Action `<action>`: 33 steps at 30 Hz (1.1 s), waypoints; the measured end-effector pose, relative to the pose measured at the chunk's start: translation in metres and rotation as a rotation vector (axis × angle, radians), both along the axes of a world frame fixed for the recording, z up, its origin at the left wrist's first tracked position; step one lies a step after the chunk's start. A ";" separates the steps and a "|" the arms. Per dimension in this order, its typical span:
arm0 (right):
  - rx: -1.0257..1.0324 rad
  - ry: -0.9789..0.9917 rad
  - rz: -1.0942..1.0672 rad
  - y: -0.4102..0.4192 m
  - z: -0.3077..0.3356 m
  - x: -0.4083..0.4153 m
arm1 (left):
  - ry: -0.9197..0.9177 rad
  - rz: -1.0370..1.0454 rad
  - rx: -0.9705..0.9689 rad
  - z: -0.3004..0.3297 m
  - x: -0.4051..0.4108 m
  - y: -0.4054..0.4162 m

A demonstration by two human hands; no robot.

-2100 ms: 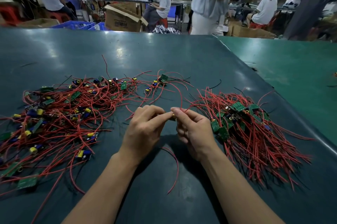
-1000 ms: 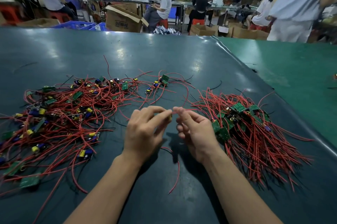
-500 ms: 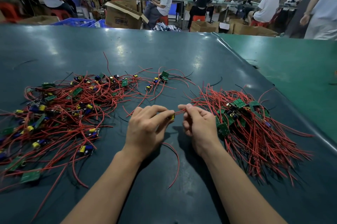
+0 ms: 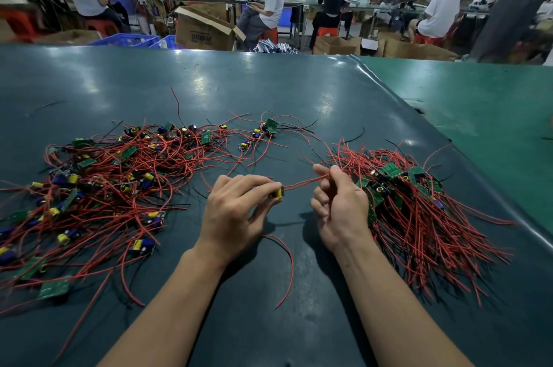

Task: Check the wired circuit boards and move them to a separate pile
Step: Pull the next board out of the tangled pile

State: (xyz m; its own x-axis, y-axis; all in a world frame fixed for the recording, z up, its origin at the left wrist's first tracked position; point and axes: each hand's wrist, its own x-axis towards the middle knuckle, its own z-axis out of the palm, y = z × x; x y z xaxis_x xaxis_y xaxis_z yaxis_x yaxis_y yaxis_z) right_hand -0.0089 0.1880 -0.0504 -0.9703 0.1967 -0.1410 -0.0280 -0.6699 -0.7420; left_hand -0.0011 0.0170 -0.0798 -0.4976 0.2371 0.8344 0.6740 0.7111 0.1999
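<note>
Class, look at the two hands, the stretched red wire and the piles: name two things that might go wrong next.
1. The right hand pulls a red wire taut from the board that the left hand grips; a hard tug might strain its joint.
2. The hanging wire may snag while moving to the right pile, and the tangled left pile could drag along.

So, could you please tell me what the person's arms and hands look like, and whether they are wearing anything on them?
Both forearms are bare as far as the picture shows: no sleeves reach into view. The left hand and the right hand wear no gloves, and no watch, bracelet or wrist strap shows on either wrist. No ring can be made out on the fingers that show.
</note>
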 end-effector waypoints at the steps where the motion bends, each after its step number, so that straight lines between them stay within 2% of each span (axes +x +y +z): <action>1: -0.049 -0.019 0.035 0.001 0.001 0.001 | 0.002 0.005 -0.002 0.000 -0.001 -0.001; 3: -0.159 -0.067 0.101 0.004 0.001 0.001 | -0.002 0.000 -0.016 0.000 -0.001 0.000; 5: -0.168 -0.100 0.093 0.007 0.001 0.000 | -0.008 -0.010 -0.037 0.000 -0.001 0.003; 11: 0.085 0.006 -0.041 0.006 0.000 0.000 | 0.013 0.043 0.011 -0.002 -0.004 -0.005; 15: -0.228 -0.064 0.092 0.011 0.003 0.000 | 0.005 0.013 -0.037 -0.002 -0.002 0.000; 17: -0.297 -0.072 0.114 0.014 0.003 0.000 | 0.002 0.001 -0.043 -0.002 -0.002 0.002; 19: -0.239 -0.035 0.069 0.014 0.004 0.000 | 0.016 0.011 -0.017 -0.003 -0.003 0.000; 24: 0.074 0.110 -0.157 0.012 0.002 -0.001 | 0.052 0.042 -0.007 -0.003 -0.002 -0.004; 26: 0.099 0.105 -0.220 0.010 0.003 0.000 | 0.054 0.044 -0.021 -0.002 -0.001 -0.001; 29: -0.009 0.118 -0.237 0.016 0.006 0.001 | 0.065 0.048 -0.025 -0.001 -0.001 0.005; 31: -0.042 0.110 -0.207 0.020 0.006 0.001 | 0.075 0.069 -0.007 0.000 -0.001 0.008; 33: 0.043 0.058 -0.101 0.014 0.005 0.003 | 0.087 0.130 0.037 0.000 0.000 0.008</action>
